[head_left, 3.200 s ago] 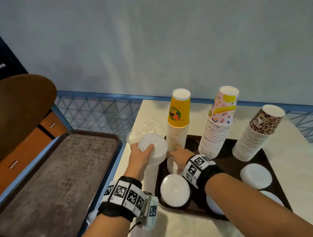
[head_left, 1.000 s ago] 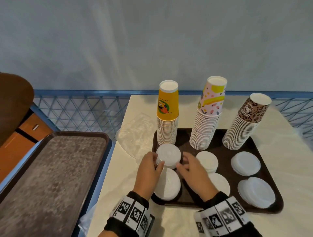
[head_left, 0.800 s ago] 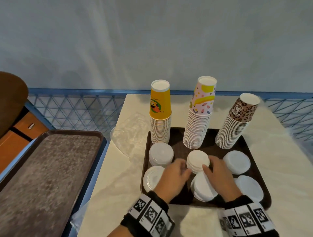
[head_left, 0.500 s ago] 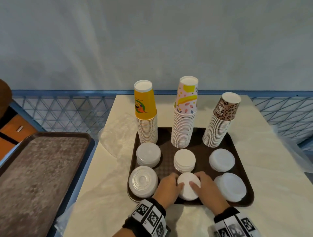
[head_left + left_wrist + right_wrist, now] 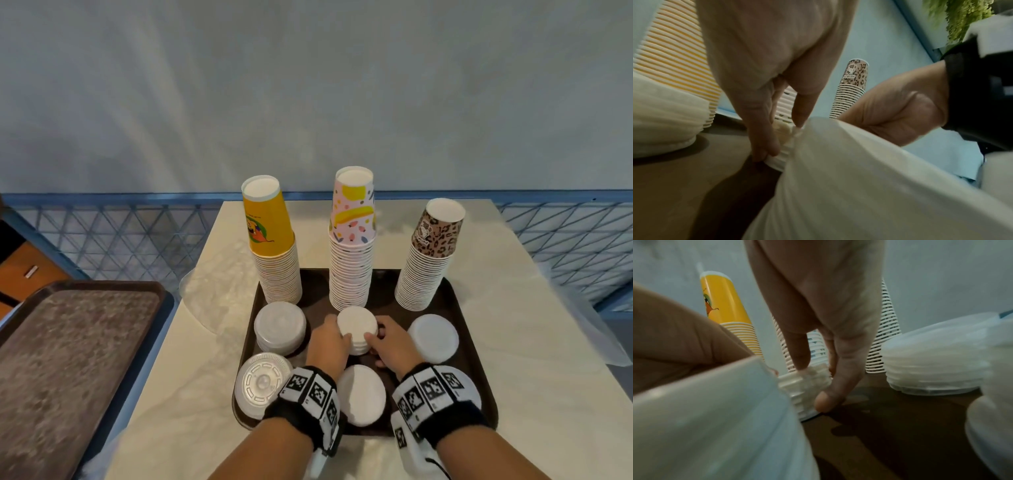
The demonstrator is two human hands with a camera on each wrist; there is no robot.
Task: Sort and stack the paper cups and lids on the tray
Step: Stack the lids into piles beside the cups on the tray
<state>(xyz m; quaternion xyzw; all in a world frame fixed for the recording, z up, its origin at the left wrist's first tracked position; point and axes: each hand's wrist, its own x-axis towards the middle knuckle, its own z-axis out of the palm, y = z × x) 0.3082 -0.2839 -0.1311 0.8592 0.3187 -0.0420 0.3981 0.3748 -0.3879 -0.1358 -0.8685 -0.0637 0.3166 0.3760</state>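
On the dark brown tray (image 5: 455,308) stand three upside-down cup stacks: yellow (image 5: 270,246), pink patterned (image 5: 352,240) and leopard print (image 5: 431,253). In front of the pink stack sits a small stack of white lids (image 5: 357,329). My left hand (image 5: 329,342) grips its left side and my right hand (image 5: 390,342) its right side. The wrist views show curled left fingers (image 5: 764,142) and right fingers (image 5: 838,386) pinching the stack's rims (image 5: 807,392). Other lid piles lie at the left rear (image 5: 280,327), front left (image 5: 262,383), front centre (image 5: 362,394) and right rear (image 5: 433,337).
A second, empty brown tray (image 5: 78,359) lies on a lower surface to the left. Crumpled clear plastic (image 5: 212,294) lies on the cream table (image 5: 534,342) left of the tray, and more hangs at the right edge. A blue mesh rail (image 5: 120,233) runs behind.
Both hands left the front-centre lid pile and moved back onto the small white lid stack behind it, gripping it from both sides. Before that they had set down the left-rear lid stack.
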